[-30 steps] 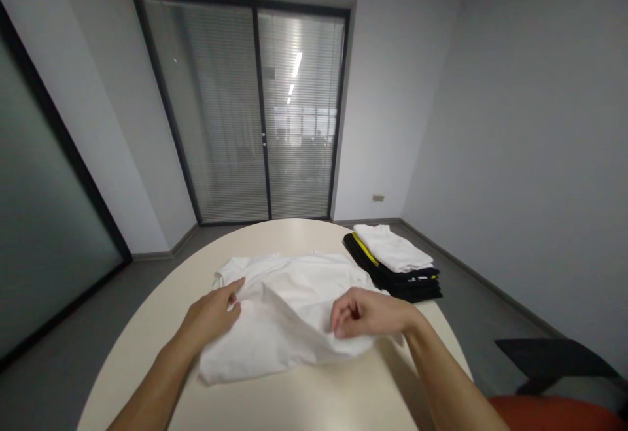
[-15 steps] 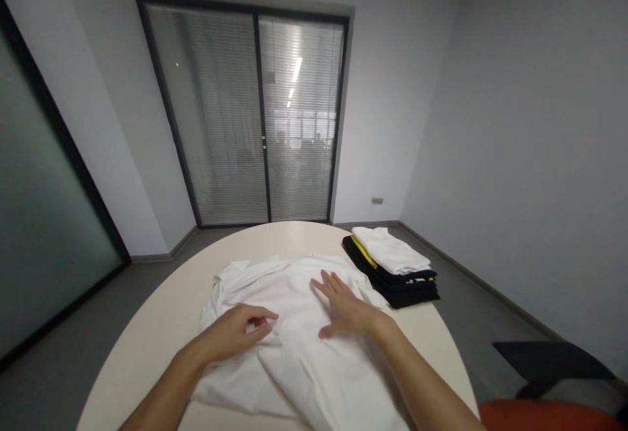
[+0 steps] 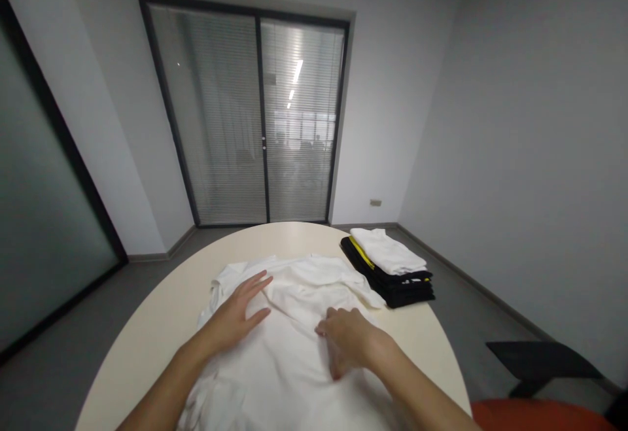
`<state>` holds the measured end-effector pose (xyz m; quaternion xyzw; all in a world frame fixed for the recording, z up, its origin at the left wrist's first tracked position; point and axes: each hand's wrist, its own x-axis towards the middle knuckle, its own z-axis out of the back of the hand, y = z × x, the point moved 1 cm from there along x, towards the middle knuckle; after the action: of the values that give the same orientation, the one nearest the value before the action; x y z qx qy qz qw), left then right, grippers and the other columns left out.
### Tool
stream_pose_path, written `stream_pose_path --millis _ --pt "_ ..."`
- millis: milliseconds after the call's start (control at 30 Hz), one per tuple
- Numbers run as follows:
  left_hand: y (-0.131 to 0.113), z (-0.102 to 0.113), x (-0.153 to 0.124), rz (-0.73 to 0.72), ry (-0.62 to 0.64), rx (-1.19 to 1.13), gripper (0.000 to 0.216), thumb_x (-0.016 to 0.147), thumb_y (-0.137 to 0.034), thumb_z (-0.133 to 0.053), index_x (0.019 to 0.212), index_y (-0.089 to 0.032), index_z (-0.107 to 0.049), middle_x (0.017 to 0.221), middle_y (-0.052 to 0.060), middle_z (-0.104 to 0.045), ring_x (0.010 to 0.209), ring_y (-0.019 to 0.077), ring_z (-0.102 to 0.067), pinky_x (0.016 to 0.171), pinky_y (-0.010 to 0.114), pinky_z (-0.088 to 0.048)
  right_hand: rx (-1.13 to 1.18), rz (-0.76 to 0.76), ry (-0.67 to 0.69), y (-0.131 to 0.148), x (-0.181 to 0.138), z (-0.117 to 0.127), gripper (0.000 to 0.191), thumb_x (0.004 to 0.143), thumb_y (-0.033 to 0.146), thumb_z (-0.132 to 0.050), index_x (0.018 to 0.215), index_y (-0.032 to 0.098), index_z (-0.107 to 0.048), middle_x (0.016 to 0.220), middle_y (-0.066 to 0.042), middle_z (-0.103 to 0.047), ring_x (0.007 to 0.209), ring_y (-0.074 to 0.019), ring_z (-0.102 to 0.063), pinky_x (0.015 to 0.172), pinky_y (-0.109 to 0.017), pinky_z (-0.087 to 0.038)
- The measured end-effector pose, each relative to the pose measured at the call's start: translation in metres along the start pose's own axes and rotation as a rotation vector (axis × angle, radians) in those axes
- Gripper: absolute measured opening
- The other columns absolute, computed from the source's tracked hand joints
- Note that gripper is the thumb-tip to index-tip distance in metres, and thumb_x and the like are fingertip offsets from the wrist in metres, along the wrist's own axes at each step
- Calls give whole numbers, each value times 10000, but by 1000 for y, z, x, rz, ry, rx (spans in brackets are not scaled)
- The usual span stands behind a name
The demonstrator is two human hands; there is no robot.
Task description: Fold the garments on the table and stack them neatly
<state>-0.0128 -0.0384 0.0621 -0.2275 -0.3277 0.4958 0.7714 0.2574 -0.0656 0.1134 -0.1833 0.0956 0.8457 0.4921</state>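
A rumpled white shirt (image 3: 289, 352) is spread over the near half of the round table, with creases across its far part. My left hand (image 3: 240, 310) rests on its left side, fingers stretched out and thumb apart. On the right side of the cloth, my right hand (image 3: 349, 339) has its fingers curled in against the fabric. Its thumb is blurred by motion and points down toward the shirt. The shirt's near end runs out of the bottom of the view.
A stack of folded black clothes (image 3: 407, 293) with a yellow strip stands at the table's right edge, a folded white garment (image 3: 387, 251) on top. The pale round table (image 3: 142, 346) has a curved rim. A chair with a red seat (image 3: 534, 414) is at lower right.
My left hand has opened and moved forward over the shirt. My right hand has drawn back toward me and curled its fingers. The near part of the cloth has shifted and its folds differ.
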Motion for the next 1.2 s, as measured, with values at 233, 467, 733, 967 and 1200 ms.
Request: stream_pose_path --millis 233,467,733,967,1200 --pt "1 -7 -10 172 308 16 537 919 -528 -503 1357 -229 -590 1142 77 -735 916 221 -716 839 320 -542 91 168 175 26 -50 -8 346 830 487 -630 991 224 -785 917 -111 -763 849 -289 -726 653 -319 -510" --pt "-19 -4 -7 71 138 261 410 924 -452 -488 1203 -235 -694 1210 78 -711 1066 242 -670 964 347 -484 344 99 -282 -11 -21 -2 358 931 429 -509 1166 216 -676 1107 -92 -717 996 -235 -662 848 -317 -475" --pt "35 -15 -2 299 148 539 1014 702 -608 -685 1553 -195 -322 1607 127 -296 1468 369 -295 1185 473 -268 248 -200 -280 -21 36 -30 798 800 708 -562 1427 221 -482 1422 -220 -491 1335 -461 -379 981 -624 -380" --pt "57 -22 25 396 60 677 1003 778 -803 -447 1554 -181 -319 1598 170 -308 1450 484 -238 1138 606 -217 300 -225 -100 -28 86 -15 1040 759 793 -533 1580 230 -230 1631 -222 -134 1475 -495 -72 1045 -746 -208" --pt "89 -26 55 456 20 731 954 842 -792 -309 1571 -178 -261 1629 159 -233 1474 486 -148 1158 615 -122 336 -216 -104 -47 155 -11 1046 764 860 -435 1594 304 -123 1659 -137 23 1489 -458 76 1018 -814 -67"
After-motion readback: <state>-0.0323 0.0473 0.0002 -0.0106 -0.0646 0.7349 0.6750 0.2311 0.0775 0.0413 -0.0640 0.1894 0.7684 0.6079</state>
